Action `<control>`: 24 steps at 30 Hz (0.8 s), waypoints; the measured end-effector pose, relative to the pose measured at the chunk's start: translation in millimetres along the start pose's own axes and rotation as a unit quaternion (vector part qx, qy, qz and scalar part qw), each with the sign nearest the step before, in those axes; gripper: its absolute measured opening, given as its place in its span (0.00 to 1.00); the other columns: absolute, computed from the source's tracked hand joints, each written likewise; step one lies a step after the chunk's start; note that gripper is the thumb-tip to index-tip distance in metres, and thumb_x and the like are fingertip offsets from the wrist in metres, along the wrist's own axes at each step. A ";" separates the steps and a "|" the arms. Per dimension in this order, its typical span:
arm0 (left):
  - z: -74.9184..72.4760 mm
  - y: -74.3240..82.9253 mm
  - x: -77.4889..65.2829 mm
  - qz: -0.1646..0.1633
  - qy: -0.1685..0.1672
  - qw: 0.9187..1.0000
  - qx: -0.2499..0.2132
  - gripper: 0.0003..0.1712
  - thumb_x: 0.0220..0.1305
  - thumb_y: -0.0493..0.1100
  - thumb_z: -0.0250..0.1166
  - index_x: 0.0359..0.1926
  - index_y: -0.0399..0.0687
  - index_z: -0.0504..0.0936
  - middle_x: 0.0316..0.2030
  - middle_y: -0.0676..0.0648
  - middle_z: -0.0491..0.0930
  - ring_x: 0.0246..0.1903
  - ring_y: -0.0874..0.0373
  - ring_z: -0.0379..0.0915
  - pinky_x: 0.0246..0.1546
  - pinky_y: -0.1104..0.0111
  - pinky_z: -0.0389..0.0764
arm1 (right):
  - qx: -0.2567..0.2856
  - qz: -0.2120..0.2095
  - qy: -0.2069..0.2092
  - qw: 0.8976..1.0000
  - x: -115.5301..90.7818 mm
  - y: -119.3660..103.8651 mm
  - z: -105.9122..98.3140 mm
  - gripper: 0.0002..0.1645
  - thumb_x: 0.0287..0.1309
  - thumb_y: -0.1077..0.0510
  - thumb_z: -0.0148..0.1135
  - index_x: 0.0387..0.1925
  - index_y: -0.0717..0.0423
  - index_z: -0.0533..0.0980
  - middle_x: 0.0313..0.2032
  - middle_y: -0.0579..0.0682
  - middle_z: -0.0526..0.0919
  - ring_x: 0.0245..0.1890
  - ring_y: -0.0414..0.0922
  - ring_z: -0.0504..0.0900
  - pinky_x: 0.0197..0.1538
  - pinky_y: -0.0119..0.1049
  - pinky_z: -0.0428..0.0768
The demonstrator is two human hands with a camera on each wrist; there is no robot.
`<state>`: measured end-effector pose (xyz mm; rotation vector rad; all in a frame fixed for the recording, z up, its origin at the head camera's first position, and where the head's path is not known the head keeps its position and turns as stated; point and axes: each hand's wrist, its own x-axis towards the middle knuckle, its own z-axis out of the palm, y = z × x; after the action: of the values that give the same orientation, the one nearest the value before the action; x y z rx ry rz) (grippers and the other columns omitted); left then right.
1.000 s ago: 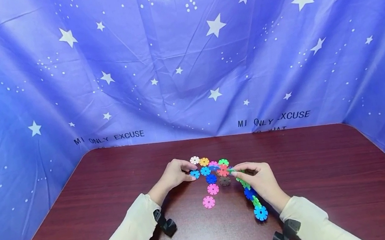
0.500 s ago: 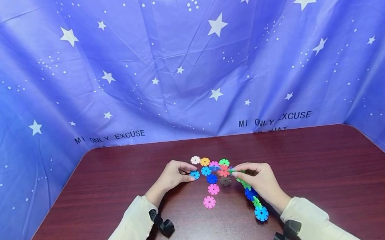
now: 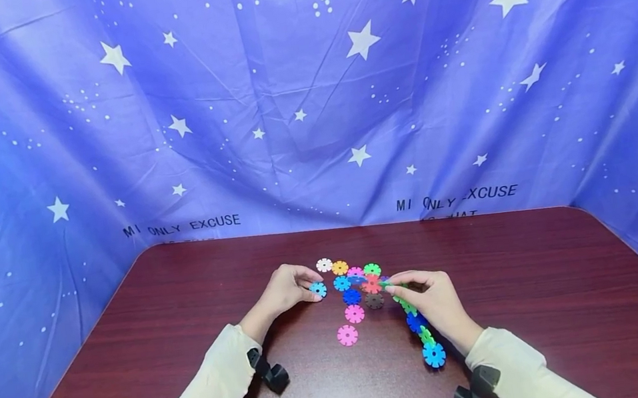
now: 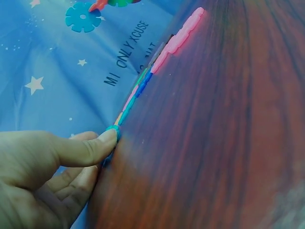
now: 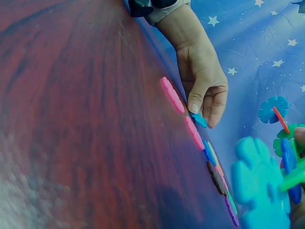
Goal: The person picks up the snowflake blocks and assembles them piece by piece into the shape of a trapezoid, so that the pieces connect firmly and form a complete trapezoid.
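Observation:
My left hand [image 3: 287, 292] pinches a light blue notched plastic disc [image 3: 318, 290] between thumb and fingers, at the left of the loose discs. In the left wrist view the thumb covers most of this disc [image 4: 113, 130]. My right hand [image 3: 436, 298] grips a chain of interlocked discs by a green piece near its thumb. From the hand, green and blue discs hang toward me, down to a light blue disc [image 3: 433, 354]. At its other end, a red disc [image 3: 372, 284] and a blue one reach left over the loose discs. Part of the chain is hidden behind the right fingers.
Loose discs lie between the hands on the dark red wooden table [image 3: 213, 267]: white [image 3: 324, 265], orange [image 3: 339, 268], light blue [image 3: 341, 283], dark blue [image 3: 352, 296], brown [image 3: 375, 301], green [image 3: 372, 270] and several pink [image 3: 348, 336]. A starry blue curtain [image 3: 305, 93] surrounds the table.
The left hand's light blue disc has shifted slightly left, away from the loose discs, and now shows more of its face. The right hand and its chain look still.

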<state>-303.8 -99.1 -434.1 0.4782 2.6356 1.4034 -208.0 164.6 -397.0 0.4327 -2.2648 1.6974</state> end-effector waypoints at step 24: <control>1.7 31.9 -9.0 -0.043 -0.017 0.983 -0.178 0.15 0.57 0.35 0.67 0.43 0.27 0.82 0.31 0.38 0.84 0.25 0.57 0.81 0.30 0.61 0.84 | 0.006 0.003 0.010 1.000 0.6 1.2 -2.1 0.05 0.50 0.70 0.67 0.31 0.69 0.82 0.32 0.62 0.85 0.26 0.35 0.78 0.27 0.26 0.77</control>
<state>-287.9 -84.1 -409.2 0.3382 2.2744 1.7663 -209.0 166.8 -397.2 0.4094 -2.2441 1.7125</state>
